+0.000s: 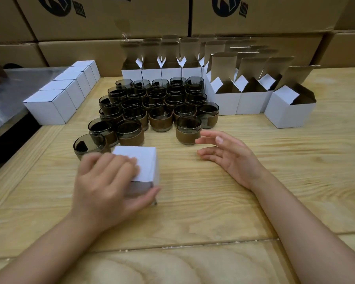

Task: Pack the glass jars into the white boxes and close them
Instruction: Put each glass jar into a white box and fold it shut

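Observation:
A closed white box (143, 160) sits on the wooden table (213, 201) in front of me. My left hand (109, 181) grips it, fingers curled over its top and thumb against its near side. My right hand (225, 154) hovers open to the right, holding nothing, its fingertips close to the nearest glass jar (188, 130). Several smoky glass jars with brown bands (152, 101) stand clustered behind the box. Open white boxes with raised flaps (225, 95) line the back and right; the closest one (289, 107) stands at the far right.
A row of closed white boxes (55, 97) lies along the table's left side, next to a grey metal surface (2, 103). Large brown cartons (111, 19) are stacked as a wall behind the table.

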Tool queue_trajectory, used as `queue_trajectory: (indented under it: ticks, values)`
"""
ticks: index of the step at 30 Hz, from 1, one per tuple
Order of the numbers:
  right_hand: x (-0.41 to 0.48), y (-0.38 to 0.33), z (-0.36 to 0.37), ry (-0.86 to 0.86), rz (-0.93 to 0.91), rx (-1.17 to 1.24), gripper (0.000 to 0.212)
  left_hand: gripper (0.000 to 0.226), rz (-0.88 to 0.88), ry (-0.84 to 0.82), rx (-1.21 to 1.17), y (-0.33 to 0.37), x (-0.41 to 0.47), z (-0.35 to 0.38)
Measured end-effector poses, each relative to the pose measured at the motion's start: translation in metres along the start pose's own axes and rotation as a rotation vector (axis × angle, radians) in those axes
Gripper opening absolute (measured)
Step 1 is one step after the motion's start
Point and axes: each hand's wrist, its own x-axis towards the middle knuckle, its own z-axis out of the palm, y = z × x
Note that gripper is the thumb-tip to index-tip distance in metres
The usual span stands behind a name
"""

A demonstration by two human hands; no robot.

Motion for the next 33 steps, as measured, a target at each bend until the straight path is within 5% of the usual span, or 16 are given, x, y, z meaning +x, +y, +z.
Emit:
queue_trajectory:
  ticks: [6, 12, 16, 21, 26, 33]
  values:
    - [0.001, 0.001, 0.001, 0.016, 0.011, -0.002, 0.043, 0.035, -0.132, -0.076, 0.034, -0.054, -0.047, -0.034]
    - [0.002, 0.003, 0.0, 0.016, 0.006, -0.003, 0.043, 0.06, -0.516, -0.439, 0.201, -0.117, -0.091, -0.055]
    - [0.002, 0.003, -0.001, 0.017, -0.001, 0.001, 0.042, 0.055, -0.683, -0.556, 0.277, -0.154, -0.101, -0.059]
    - [0.003, 0.004, -0.001, 0.022, -0.005, 0.013, 0.043, 0.017, -0.784, -0.551, 0.286, -0.182, -0.092, -0.046]
    - [0.006, 0.004, -0.002, 0.029, -0.006, 0.038, 0.044, 0.047, -0.748, -0.547, 0.393, -0.227, -0.1, -0.024]
    - [0.007, 0.005, -0.005, 0.026, 0.002, 0.055, 0.046, 0.045, -0.842, -0.348, 0.215, -0.228, -0.079, 0.008]
